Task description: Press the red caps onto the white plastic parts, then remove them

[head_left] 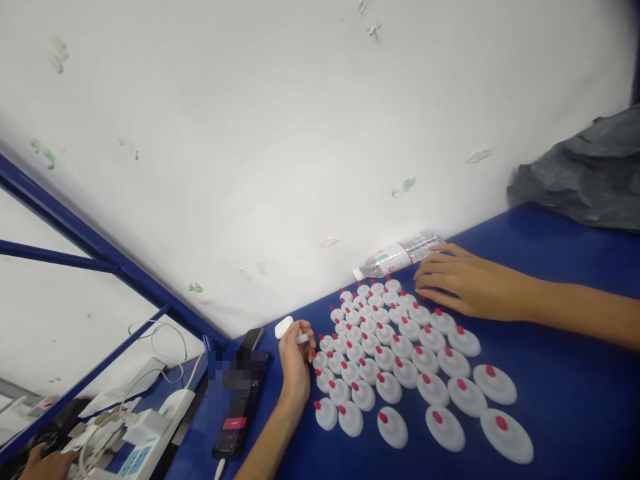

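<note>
Rows of white domed plastic caps (393,427) with small red tips stand on the blue table (565,407). My left hand (296,353) is at the left edge of the rows, its fingers curled round a white plastic piece (303,339). A white rounded part (284,327) shows just behind that hand; whether the two are joined I cannot tell. My right hand (465,283) reaches in from the right, over the back right of the rows, fingers stretched and slightly apart. A bit of red shows under its fingertips, and no held thing is visible.
A clear bottle (400,257) lies along the wall behind the caps. Left of my arm are a phone (243,407) with a cable and another dark device (251,339). Farther left are a power strip (145,450) and another person's hand (47,463). A dark plastic bag (585,177) sits back right.
</note>
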A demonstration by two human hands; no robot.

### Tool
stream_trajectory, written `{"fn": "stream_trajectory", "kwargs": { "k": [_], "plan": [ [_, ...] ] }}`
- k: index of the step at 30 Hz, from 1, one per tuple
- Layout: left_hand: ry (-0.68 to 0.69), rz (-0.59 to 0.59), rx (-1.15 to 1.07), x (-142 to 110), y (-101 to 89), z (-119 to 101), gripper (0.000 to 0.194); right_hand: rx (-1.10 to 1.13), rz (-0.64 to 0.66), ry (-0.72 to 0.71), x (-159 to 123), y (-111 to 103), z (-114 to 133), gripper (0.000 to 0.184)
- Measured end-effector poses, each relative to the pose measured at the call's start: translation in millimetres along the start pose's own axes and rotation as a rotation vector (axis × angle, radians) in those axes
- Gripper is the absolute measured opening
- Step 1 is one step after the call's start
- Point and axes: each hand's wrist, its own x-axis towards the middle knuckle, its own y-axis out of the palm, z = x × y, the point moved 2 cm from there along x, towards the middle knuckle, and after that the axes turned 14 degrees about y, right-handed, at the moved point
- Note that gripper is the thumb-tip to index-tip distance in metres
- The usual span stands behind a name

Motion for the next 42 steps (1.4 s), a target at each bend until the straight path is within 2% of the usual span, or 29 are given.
{"fn": "stream_trajectory", "kwargs": {
  "k": [6,10,16,19,23,27,30,32,34,36,38,40,42],
  "plan": [
    [0.030,0.013,0.033,0.7,-1.1,1.9,0.035,-0.018,0.040,0.036,1.5,-3.9,5.1,0.030],
    [0.103,-0.007,0.081,3.4,-5.3,4.0,0.032,-0.067,0.043,0.055,3.0,-7.4,6.8,0.027],
    [0.365,-0.077,0.177,2.3,-8.2,-21.4,0.023,-0.144,-0.061,0.109,8.9,-24.4,14.0,0.026],
    [0.484,-0.085,0.209,-4.9,-4.2,-39.2,0.028,-0.176,-0.090,0.114,12.3,-33.2,23.6,0.025],
    [0.662,-0.107,0.252,-22.4,6.6,-54.6,0.024,-0.133,-0.175,0.016,14.4,-43.8,44.2,0.023],
    [0.892,0.041,0.275,-46.5,17.7,-62.2,0.011,-0.088,-0.218,-0.146,13.5,-50.4,71.4,0.023],
    [1.030,0.168,0.266,-66.9,21.5,-67.6,0.022,-0.047,-0.190,-0.222,10.8,-52.3,92.3,0.029],
    [1.183,0.242,0.318,-81.0,24.3,-71.9,0.034,-0.014,-0.144,-0.247,7.8,-51.8,103.4,0.037],
    [1.247,0.291,0.402,-91.4,27.8,-73.8,0.037,0.020,-0.114,-0.274,4.2,-50.2,110.9,0.046],
    [1.261,0.328,0.484,-98.2,31.2,-74.0,0.032,0.044,-0.120,-0.322,0.9,-48.4,115.6,0.049],
    [1.216,0.357,0.541,-102.0,33.5,-72.6,0.021,0.043,-0.147,-0.365,-1.0,-47.3,118.4,0.044],
    [1.106,0.357,0.556,-103.8,33.4,-69.3,0.009,0.027,-0.172,-0.379,-1.0,-47.1,119.8,0.038],
    [0.951,0.324,0.508,-104.2,31.4,-63.0,0.008,0.013,-0.174,-0.374,0.6,-47.6,120.3,0.033]
  ]
}}
